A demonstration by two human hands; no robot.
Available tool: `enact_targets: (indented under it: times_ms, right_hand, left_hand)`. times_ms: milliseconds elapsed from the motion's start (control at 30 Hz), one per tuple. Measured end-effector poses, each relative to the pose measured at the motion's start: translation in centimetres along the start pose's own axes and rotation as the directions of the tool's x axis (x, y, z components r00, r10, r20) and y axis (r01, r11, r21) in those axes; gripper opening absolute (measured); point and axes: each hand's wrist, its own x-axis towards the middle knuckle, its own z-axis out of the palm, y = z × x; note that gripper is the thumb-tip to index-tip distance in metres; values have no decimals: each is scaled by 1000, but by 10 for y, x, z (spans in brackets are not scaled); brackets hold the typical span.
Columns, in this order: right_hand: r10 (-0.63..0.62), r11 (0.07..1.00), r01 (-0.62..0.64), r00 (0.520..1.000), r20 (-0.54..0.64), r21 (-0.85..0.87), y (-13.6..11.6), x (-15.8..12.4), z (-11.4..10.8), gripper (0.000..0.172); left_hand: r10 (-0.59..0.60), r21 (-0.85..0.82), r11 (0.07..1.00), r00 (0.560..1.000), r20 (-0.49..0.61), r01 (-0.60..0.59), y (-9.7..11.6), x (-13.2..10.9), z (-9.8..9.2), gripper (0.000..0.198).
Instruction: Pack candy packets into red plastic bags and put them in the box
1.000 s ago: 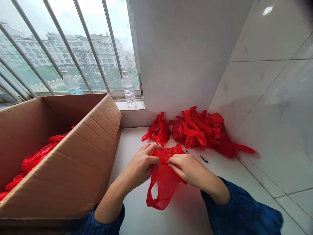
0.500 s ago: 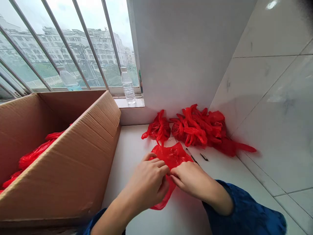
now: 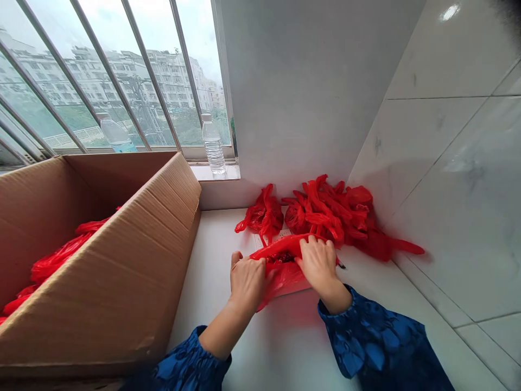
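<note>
A red plastic bag (image 3: 285, 274) lies on the white counter (image 3: 285, 347) in front of me, its mouth held apart. My left hand (image 3: 247, 279) grips the bag's left edge. My right hand (image 3: 318, 260) grips the right edge, fingers curled over the rim. Something dark shows inside the opening. Just behind the bag sit a small knotted red bag (image 3: 262, 216) and a larger heap of knotted red bags (image 3: 334, 214) against the wall.
A big open cardboard box (image 3: 122, 282) stands at the left with red bags (image 3: 61, 255) inside. Two water bottles (image 3: 214, 145) stand on the window sill. A tiled wall (image 3: 448, 190) closes the right side. A small dark item (image 3: 340, 265) lies by my right hand.
Both hands moved forward along the counter and pulled the bag's mouth apart; the bag, which hung down toward me before, now lies flatter and farther from me.
</note>
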Motion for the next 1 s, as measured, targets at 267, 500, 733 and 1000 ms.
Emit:
enact_targets:
  times_ms: [267,500,733,1000]
  right_hand:
    - [-111,994,113,985,134,-8,4,-6,11,51]
    - [-271,958,261,959,78,121,-2,-3,-3,26]
    - [-130,988,112,977,169,110,22,20,17,25]
    - [-371,895,325,923,104,305,-2,19,31,25]
  left_hand:
    - [2,33,999,997,75,-5,-32,-8,-10,51]
    - [224,-91,971,975,10,-222,2,-12,-29,32]
    - [44,-54,998,987,153,-36,-1,7,-1,38]
    - [-7,-54,998,970,242,21,-15,8,6,45]
